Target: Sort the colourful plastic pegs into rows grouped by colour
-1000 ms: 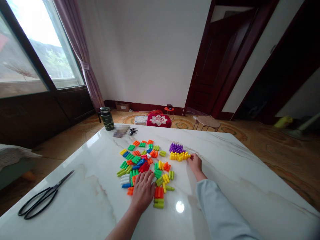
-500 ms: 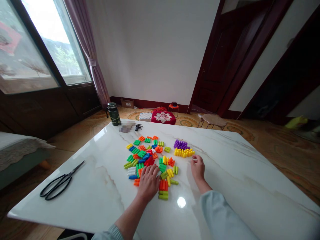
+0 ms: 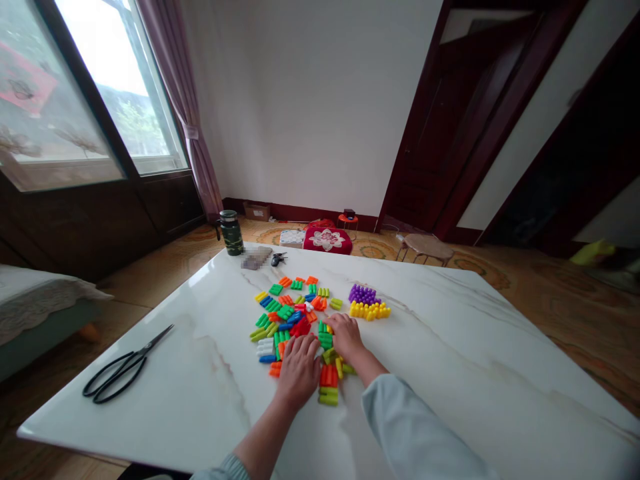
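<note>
Both hands rest on a scatter of coloured plastic blocks (image 3: 295, 320) spread over the middle of a white marbled counter (image 3: 450, 360). The left hand (image 3: 299, 368) lies palm down on the near edge of the scatter, fingers spread flat over the pieces; its grip looks open, with nothing seen held. The right hand (image 3: 345, 337) lies just beside it on the scatter's right side, fingers curled down among green and yellow pieces; whether its grip has closed on a piece cannot be told, since the fingertips hide what lies under them. Beyond the right hand, apart from the scatter, a purple group (image 3: 363, 294) and a yellow group (image 3: 370, 310) sit touching one another, each of a single colour. By appearance the step in hand is picking a piece out of the mixed scatter; the next move would call for a pinch on one piece and a clean lift clear of its neighbours. Scissors (image 3: 125, 365) lie well apart at the left; a dark flask (image 3: 231, 233) stands at the far edge.
</note>
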Motion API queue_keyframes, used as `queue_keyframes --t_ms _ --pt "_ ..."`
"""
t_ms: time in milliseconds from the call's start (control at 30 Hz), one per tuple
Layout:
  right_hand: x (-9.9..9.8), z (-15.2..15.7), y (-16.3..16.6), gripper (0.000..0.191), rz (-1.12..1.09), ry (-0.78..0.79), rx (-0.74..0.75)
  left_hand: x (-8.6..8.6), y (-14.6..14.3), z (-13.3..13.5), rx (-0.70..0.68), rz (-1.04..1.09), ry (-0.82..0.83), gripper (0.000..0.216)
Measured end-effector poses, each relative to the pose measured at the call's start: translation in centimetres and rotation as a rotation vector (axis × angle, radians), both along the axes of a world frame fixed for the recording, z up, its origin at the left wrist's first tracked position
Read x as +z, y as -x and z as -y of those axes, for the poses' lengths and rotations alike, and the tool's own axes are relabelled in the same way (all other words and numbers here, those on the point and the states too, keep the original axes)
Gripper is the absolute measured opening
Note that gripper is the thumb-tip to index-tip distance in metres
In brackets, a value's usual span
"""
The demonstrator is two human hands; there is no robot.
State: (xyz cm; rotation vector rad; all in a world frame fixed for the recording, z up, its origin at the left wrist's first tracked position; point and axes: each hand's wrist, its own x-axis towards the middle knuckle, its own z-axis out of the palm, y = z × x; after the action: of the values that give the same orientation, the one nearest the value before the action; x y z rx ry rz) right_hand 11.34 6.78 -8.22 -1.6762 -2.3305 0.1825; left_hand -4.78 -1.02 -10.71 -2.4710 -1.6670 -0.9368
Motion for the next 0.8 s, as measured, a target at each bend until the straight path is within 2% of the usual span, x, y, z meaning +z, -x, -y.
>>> queue_keyframes --t_ms 233,467,600,700,800 --pt "-0.7 -0.3 -0.2 0.049 0.052 -0.100 -0.002 -0.1 0.0 -0.2 -0.007 0.012 -0.025 0.031" --pt "-0.3 -0.3 -1.7 0.040 -0.266 -0.226 -0.083 -0.1 0.1 -0.2 -0.016 -0.015 -0.037 0.031" --pt "-0.3 0.0 -3.2 0.047 -0.339 -0.185 -0.108 -0.1 0.1 -0.1 -0.004 -0.020 -0.036 0.031" --pt "-0.7 -0.2 -3.3 0.053 -0.309 -0.121 -0.021 -0.2 0.1 -0.2 -0.011 -0.019 -0.048 0.032" --pt "-1.2 -0.6 -2.2 0.050 -0.220 -0.033 0.026 -0.2 0.1 -0.2 -0.012 -0.016 -0.040 0.032"
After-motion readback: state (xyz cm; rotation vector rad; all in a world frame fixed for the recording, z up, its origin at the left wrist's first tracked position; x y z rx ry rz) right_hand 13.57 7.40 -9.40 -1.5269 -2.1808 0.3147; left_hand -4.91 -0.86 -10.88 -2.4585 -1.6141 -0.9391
